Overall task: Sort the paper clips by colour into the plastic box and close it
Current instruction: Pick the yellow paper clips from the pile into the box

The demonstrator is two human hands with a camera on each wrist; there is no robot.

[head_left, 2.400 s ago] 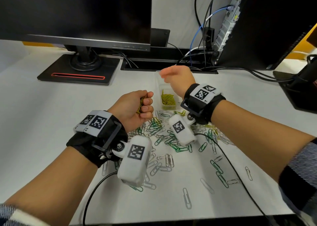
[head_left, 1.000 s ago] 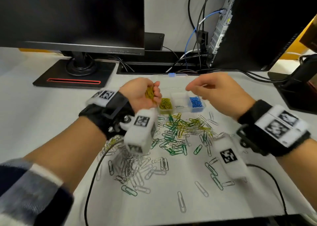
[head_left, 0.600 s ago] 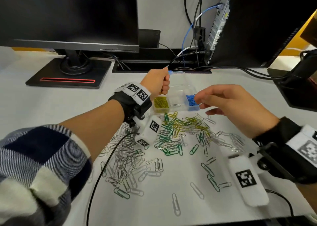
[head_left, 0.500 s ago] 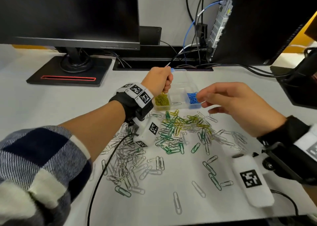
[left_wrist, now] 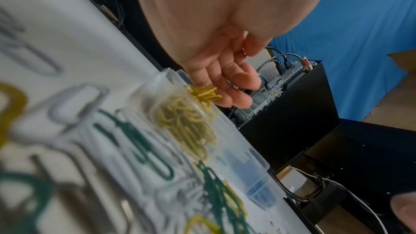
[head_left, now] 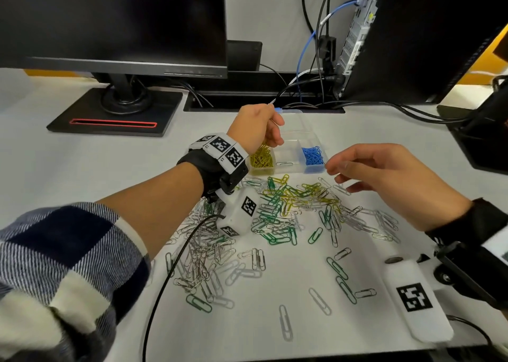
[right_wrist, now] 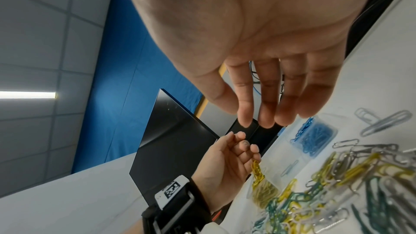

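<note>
The clear plastic box [head_left: 288,170] lies open on the desk, with yellow clips [head_left: 261,160] in its left compartment and blue clips [head_left: 312,155] in its right one. My left hand [head_left: 270,140] hovers over the left compartment with loosened fingers [left_wrist: 234,84]. A clump of yellow clips [left_wrist: 202,93] drops from the fingertips, also seen in the right wrist view [right_wrist: 256,172]. My right hand [head_left: 338,169] hangs empty beside the blue compartment, its fingers [right_wrist: 265,113] straight. A mixed pile of green, yellow and silver clips [head_left: 288,207] lies in front of the box.
Silver clips [head_left: 203,251] spread to the near left, and single clips lie scattered toward the desk's front edge. A monitor stand [head_left: 110,114] sits far left, a computer tower [head_left: 412,31] with cables [head_left: 316,86] far right. The wrist camera's black cable [head_left: 170,268] crosses the clips.
My left hand carried a fistful of yellow clips forward over the left compartment and loosened, so they fall. My right hand drew back from above the box to its right front.
</note>
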